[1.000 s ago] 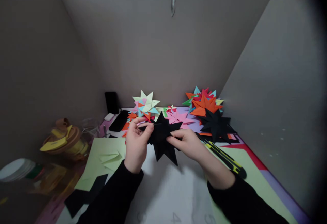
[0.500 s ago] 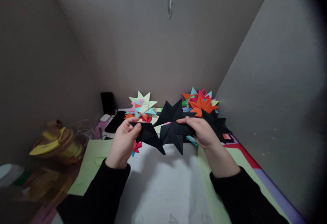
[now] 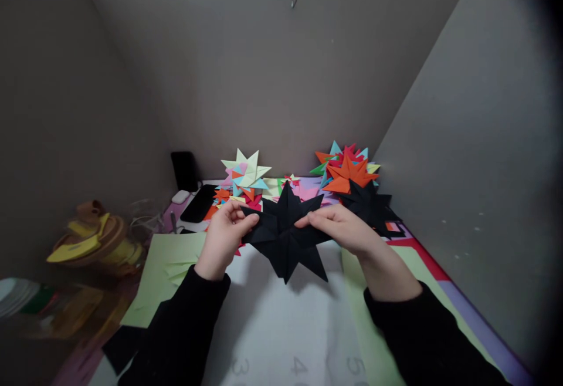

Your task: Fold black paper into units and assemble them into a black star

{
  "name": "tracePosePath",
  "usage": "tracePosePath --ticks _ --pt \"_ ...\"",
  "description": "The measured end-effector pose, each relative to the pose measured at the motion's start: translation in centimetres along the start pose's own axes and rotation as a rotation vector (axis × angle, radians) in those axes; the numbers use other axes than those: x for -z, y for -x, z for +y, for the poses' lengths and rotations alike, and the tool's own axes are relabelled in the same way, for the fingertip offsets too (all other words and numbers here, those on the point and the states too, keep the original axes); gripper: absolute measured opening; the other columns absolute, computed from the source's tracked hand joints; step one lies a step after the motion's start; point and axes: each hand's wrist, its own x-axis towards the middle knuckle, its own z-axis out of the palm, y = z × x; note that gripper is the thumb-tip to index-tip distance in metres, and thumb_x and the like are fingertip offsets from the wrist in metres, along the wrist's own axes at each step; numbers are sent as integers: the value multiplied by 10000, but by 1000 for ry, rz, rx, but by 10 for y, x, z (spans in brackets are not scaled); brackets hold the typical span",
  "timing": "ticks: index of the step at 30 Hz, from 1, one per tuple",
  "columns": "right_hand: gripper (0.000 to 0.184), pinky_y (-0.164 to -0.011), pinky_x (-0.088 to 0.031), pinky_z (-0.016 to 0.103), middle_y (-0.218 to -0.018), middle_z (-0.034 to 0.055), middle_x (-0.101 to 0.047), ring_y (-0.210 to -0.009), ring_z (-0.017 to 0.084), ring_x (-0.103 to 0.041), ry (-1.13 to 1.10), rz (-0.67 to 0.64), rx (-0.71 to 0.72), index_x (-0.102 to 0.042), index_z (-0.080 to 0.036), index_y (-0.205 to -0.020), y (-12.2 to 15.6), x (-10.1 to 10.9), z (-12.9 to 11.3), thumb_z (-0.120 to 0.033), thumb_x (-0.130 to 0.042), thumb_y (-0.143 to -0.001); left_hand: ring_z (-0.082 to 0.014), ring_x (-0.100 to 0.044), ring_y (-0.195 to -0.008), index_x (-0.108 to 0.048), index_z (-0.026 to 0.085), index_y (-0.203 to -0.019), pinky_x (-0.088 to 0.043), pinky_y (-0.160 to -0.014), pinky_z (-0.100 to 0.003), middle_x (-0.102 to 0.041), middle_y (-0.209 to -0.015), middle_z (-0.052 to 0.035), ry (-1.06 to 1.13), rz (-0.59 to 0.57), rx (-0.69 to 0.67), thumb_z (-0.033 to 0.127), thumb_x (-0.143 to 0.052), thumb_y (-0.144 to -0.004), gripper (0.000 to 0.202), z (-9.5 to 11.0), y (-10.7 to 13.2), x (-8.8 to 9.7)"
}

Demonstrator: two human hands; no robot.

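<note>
A black folded-paper star (image 3: 288, 239) with several pointed arms is held up over the white sheet (image 3: 281, 327). My left hand (image 3: 226, 233) pinches its left point between thumb and fingers. On the other side, my right hand (image 3: 341, 227) grips the right part, its fingertips reaching in near the centre. The pieces of the star meet or overlap in the middle; whether they are locked together I cannot tell. Behind my right hand lies another black paper star (image 3: 372, 204).
Colourful paper stars stand along the back: a pale green star (image 3: 248, 169) and an orange star (image 3: 352, 175). Two black phones, one being a phone lying flat (image 3: 200, 203), are at back left. Green paper (image 3: 149, 263) lies beside a brown-and-yellow basket-like container (image 3: 109, 245).
My hands have drawn closer together. The black folded piece in my left hand, apart from the other black part before, now meets it to form a fuller star.
</note>
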Motion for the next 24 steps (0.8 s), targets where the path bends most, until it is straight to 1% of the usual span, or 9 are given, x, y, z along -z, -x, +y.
tracePosePath --ticks 5,10,15,21,24 --pt "421 -674 -467 293 -858 72 -736 -797 202 -642 41 -38 -10 -748 -170 -913 0 0 1 -497 -492 -842 -66 -486 -487 -539 165 -809 -365 -472 -161 -511 -565 76 2 58 -40 212 -736 -622 275 0 -1 -1" --pt "402 -653 -476 287 -833 68 -732 -758 189 -642 13 -83 -23 -749 -167 -902 1 -2 1 -485 -510 -840 -62 -484 -527 -562 161 -834 -374 -499 -161 -504 -617 72 -36 89 -88 197 -732 -613 281 -2 -2 -1" --pt "357 -593 -473 265 -720 50 -708 -673 165 -622 11 -99 -23 -756 -169 -872 1 -3 2 -451 -539 -835 -72 -495 -558 -553 165 -856 -392 -518 -174 -512 -654 58 -44 60 -94 203 -731 -627 293 -6 -3 -1" --pt "324 -616 -472 267 -789 55 -718 -705 161 -622 43 -117 9 -752 -169 -889 1 -3 3 -400 -530 -846 -64 -466 -533 -541 176 -880 -359 -494 -162 -486 -634 70 -34 50 -78 193 -725 -640 303 -6 0 -4" --pt "312 -619 -469 267 -806 58 -722 -716 164 -625 52 -124 25 -752 -169 -889 1 -3 2 -391 -537 -844 -62 -440 -523 -552 181 -928 -330 -479 -161 -452 -624 75 -40 37 -96 198 -722 -649 328 -4 1 -6"
